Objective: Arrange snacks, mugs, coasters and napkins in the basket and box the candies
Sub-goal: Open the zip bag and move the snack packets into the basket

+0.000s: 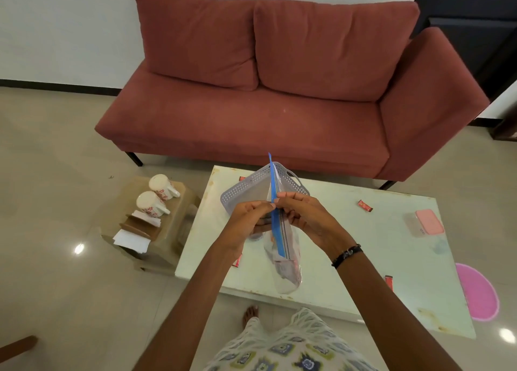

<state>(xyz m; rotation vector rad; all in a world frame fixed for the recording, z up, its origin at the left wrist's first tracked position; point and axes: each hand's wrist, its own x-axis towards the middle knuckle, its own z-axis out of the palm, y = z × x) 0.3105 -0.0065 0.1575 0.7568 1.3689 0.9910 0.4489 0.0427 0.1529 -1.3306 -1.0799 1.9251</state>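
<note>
Both hands pinch the zip bag (pixel 282 247) seal: left hand (pixel 246 219), right hand (pixel 305 214). Best run fingertips evenly along the blue strip before dropping it in the far basket (pixel 246 186).

Soft, even indoor light fills the room, with two bright glare spots on the glossy floor (pixel 42 259), one at left and one at lower right, reflecting lights overhead. Shadows are faint, pooling under the sofa (pixel 251 119) and along the table (pixel 363 259) edge, while the black doorway at upper right stays dim. The wide lens bows straight lines toward the edges, and detail is slightly soft throughout, most of all at the frame's bottom.
</note>
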